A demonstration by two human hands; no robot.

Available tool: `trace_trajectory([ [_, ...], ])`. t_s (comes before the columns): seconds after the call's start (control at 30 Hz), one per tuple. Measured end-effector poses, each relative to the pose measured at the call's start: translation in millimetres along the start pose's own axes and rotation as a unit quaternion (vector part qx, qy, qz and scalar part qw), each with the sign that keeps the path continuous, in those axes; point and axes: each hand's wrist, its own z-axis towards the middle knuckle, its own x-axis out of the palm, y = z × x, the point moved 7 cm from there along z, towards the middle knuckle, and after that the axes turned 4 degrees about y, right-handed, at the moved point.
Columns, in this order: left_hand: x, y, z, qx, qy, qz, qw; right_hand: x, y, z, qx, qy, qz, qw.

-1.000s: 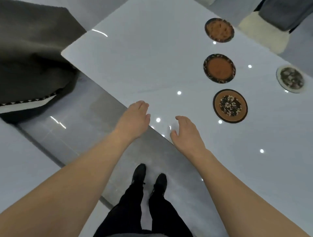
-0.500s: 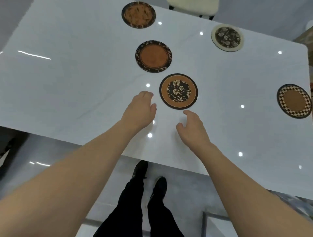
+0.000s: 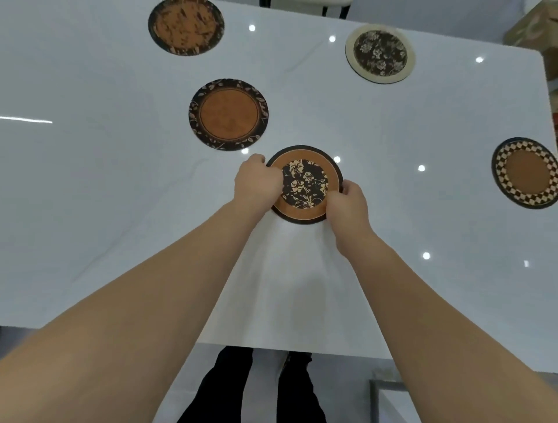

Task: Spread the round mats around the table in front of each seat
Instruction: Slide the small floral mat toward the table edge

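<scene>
Several round mats lie on the white glossy table (image 3: 90,211). The nearest, an orange mat with a dark flowered centre (image 3: 305,184), is gripped at its left edge by my left hand (image 3: 256,181) and at its lower right edge by my right hand (image 3: 347,202). Beyond it lies a mat with an orange centre and dark leafy rim (image 3: 228,114). A mottled orange mat (image 3: 186,26) sits at the far edge. A cream-rimmed dark flowered mat (image 3: 380,53) is far right, and a checker-rimmed mat (image 3: 527,172) lies at the right edge.
A chair seat (image 3: 305,3) shows past the table's far edge. The table's near edge runs just above my legs and shoes (image 3: 256,389). A glass or metal frame corner (image 3: 389,398) stands on the floor at lower right.
My view and body have swung round to face the table squarely. Both hands reached forward from empty air and closed on the edges of the flowered orange mat.
</scene>
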Motion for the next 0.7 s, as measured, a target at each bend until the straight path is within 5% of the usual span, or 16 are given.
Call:
trace_trajectory([
  [0.37,94,-43,-30,-0.067,0.074,-0.046,0.994,-96,-21,33,0.044,-0.034,0.085,0.995],
  [0.7,131,-63,-23,-0.042,0.071,-0.038,0.996,-137,-28,60,0.022,-0.022,0.072,0.997],
])
